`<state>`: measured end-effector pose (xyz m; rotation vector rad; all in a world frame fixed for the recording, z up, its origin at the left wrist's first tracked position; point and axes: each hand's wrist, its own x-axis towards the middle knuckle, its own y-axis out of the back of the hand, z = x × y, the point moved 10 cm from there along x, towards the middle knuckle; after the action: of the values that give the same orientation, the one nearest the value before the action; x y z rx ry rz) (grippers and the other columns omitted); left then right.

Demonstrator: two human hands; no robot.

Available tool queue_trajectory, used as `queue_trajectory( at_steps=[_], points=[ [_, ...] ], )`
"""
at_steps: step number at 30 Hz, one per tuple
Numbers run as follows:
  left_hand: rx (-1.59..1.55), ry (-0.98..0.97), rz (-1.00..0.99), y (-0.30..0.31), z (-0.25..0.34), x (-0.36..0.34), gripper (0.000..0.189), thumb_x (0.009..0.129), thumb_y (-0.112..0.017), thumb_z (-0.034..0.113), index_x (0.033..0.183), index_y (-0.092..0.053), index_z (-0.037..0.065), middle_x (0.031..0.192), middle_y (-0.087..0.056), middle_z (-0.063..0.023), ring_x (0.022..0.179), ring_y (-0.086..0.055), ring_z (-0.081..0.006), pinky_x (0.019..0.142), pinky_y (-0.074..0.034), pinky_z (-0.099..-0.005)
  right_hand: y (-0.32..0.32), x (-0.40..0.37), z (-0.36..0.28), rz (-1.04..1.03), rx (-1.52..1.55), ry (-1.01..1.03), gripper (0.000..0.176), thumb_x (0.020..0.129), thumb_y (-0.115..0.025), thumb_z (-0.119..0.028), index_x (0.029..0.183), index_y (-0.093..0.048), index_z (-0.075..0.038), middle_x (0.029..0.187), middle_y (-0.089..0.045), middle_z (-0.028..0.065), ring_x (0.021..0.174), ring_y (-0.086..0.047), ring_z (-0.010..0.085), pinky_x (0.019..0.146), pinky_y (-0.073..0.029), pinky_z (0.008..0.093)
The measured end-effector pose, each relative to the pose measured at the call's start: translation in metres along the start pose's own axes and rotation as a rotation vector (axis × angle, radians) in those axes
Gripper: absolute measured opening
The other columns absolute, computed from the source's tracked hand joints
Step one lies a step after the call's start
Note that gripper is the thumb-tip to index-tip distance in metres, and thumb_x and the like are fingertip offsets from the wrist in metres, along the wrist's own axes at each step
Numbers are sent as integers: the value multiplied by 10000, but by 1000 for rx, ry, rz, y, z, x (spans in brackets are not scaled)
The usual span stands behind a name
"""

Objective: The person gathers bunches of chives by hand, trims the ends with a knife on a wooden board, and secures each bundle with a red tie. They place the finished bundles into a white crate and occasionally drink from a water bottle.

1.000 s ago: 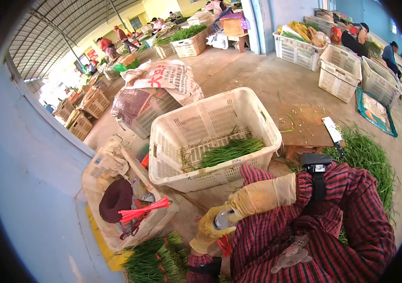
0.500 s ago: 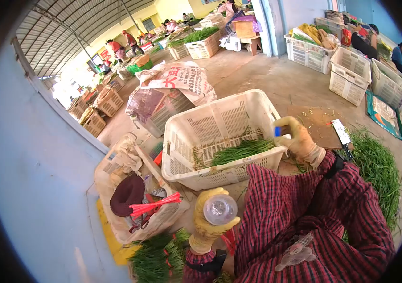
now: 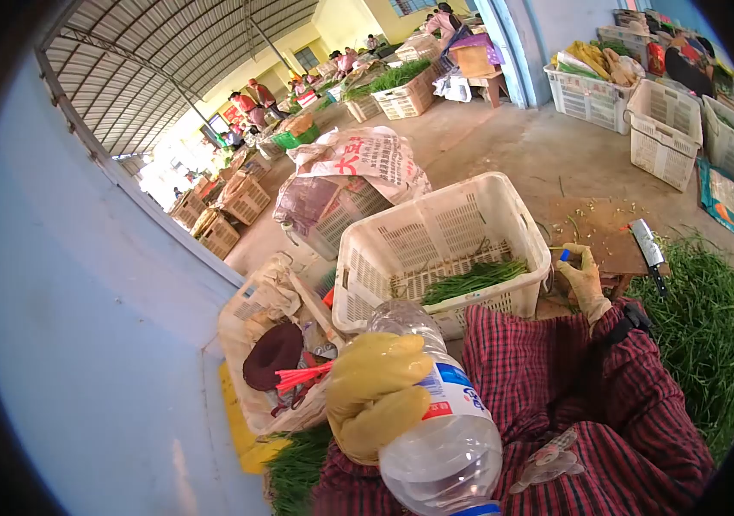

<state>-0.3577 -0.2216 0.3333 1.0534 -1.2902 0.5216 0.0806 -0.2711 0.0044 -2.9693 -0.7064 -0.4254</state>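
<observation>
Yellow rubber gloves on both hands, so grip was the whole story here. The person's left hand (image 3: 376, 396) was clamped around the middle of a clear plastic water bottle with a blue-and-white label (image 3: 440, 430). It was held up close to the face, with the base pointing away toward the crates and the neck end running off the bottom of the view. The right hand (image 3: 580, 279) sat low by the rim of the white slotted plastic crate (image 3: 436, 228), fingers pinched together on a small blue bottle cap (image 3: 564, 254).

My take: a thin bottle like that crumples, and a slick glove makes you squeeze harder. I'd grip around the label band and tip slowly instead of crushing it. Couldn't tell how much water was inside.

Holding the cap in the fingers rather than setting it down seemed smart. It would vanish among the long green chive stalks (image 3: 474, 277) in the crate. I'd also mind that right wrist, because a steel cleaver (image 3: 647, 245) lay on the wooden chopping board (image 3: 595, 228) just beside it.
</observation>
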Motion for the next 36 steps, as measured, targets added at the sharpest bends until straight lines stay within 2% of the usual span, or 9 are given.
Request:
queue_trajectory(
  at_steps=[3,5,15,18,19,21,24,30,36],
  points=[
    [37,-41,-5,-3,12,18,354,748,-812,232,1061,-711,101,1053,-726,-184,916,-709,-370,773,-565,-508,2,0,-7,17,-64,82,402,882,-763,-95,1257,-619,-62,1083,-681,46,976,-616,117,865,-520,291],
    [76,-66,-1,-1,21,28,353,747,-811,240,1058,-710,107,1049,-724,-183,911,-708,-371,768,-564,-507,2,-8,-19,1,-12,-33,416,873,-773,-101,1259,-623,-60,1103,-680,47,983,-613,123,879,-513,292],
    [305,-115,185,8,59,70,348,741,-806,280,1042,-704,138,1025,-714,-178,888,-707,-376,741,-562,-502,13,2,3,25,3,54,416,861,-779,-103,1246,-629,-58,1117,-683,51,985,-616,133,894,-510,295],
    [339,-138,169,14,74,80,344,739,-801,288,1037,-701,147,1025,-711,-178,885,-705,-380,736,-562,-503,12,2,3,25,44,36,417,854,-782,-104,1240,-633,-55,1113,-684,60,992,-622,139,897,-510,296],
    [454,-74,-14,2,76,86,706,677,-899,354,1259,-534,192,1126,-614,-120,980,-668,-357,820,-561,-511,13,0,3,22,41,12,419,850,-783,-105,1239,-634,-55,1110,-684,63,991,-625,141,897,-511,296],
    [568,-15,-198,-7,72,88,1088,614,-998,421,1481,-366,238,1228,-518,-62,1075,-630,-334,903,-559,-520,13,1,6,22,41,-8,422,847,-784,-106,1238,-634,-55,1108,-684,66,990,-628,143,898,-512,297],
    [574,-34,-250,-9,73,90,1110,614,-995,411,1505,-352,250,1241,-520,-55,1107,-616,-341,933,-546,-525,13,1,2,22,57,19,430,844,-785,-104,1243,-630,-53,1102,-683,67,982,-633,143,894,-514,297],
    [447,26,-207,-6,56,76,936,642,-956,332,1421,-455,201,1216,-582,-97,1087,-643,-358,901,-555,-525,12,-1,-1,6,55,25,414,857,-773,-108,1243,-634,-48,1108,-683,65,976,-632,145,886,-517,306],
    [288,296,-177,-9,24,14,765,669,-917,253,1337,-557,152,1191,-643,-139,1066,-669,-374,869,-564,-525,7,1,-1,-20,-24,67,373,907,-723,-79,1264,-616,-67,1076,-679,48,976,-628,146,900,-519,300]
  ],
)
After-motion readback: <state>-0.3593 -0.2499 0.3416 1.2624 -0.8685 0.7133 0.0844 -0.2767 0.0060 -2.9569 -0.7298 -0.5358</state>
